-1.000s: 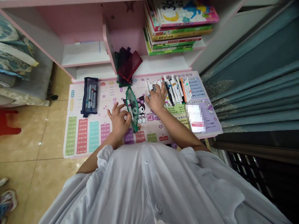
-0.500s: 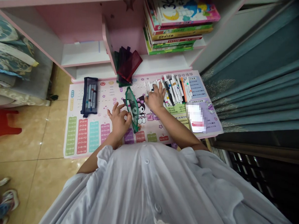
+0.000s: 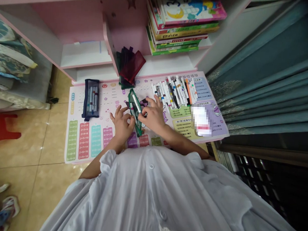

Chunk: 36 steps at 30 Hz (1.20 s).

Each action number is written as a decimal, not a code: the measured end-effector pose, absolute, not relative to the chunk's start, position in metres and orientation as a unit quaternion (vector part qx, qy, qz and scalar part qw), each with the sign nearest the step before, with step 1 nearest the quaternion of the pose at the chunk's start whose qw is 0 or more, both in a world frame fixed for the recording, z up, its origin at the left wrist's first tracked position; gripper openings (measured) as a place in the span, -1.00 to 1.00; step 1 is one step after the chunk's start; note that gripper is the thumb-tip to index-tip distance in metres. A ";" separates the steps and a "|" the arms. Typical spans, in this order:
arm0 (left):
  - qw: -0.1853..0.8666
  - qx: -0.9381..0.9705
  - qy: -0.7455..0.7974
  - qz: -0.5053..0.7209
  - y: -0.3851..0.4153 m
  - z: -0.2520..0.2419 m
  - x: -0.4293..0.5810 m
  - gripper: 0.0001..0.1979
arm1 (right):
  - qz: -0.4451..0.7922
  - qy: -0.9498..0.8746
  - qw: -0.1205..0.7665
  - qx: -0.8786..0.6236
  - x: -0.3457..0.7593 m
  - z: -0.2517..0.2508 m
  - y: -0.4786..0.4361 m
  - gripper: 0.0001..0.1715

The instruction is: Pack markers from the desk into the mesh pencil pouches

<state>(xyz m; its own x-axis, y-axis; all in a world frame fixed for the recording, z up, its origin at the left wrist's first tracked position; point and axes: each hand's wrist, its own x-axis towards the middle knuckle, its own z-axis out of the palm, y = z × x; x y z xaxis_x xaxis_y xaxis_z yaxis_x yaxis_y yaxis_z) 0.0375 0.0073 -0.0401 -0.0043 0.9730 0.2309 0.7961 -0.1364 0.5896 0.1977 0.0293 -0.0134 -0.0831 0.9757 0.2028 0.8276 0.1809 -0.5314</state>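
Note:
A green mesh pencil pouch (image 3: 139, 129) lies on the printed desk mat in front of me, its mouth spread apart. My left hand (image 3: 123, 124) pinches the pouch's left edge between thumb and finger, the other fingers fanned out. My right hand (image 3: 154, 115) is closed on the lower end of a white marker (image 3: 136, 103), which lies slantwise over the pouch opening; I cannot tell how far inside it is. Right of that hand, many white markers (image 3: 180, 91) lie side by side in a loose row.
A navy mesh pouch (image 3: 91, 100) holding several markers lies at the left. Folded dark red and green mesh pouches (image 3: 132, 67) rest against the shelf. Stacked books (image 3: 182, 32) stand at the back right. A phone (image 3: 201, 120) with a blurred screen lies near the right edge.
My right hand has moved left and toward me from the marker row to the green pouch, bringing a white marker with it. My left hand has stayed at the pouch edge.

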 end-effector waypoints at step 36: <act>0.149 0.690 0.643 0.297 0.008 -0.043 0.036 -0.81 | 0.045 -0.640 0.227 -0.733 0.251 -0.046 0.078 -0.74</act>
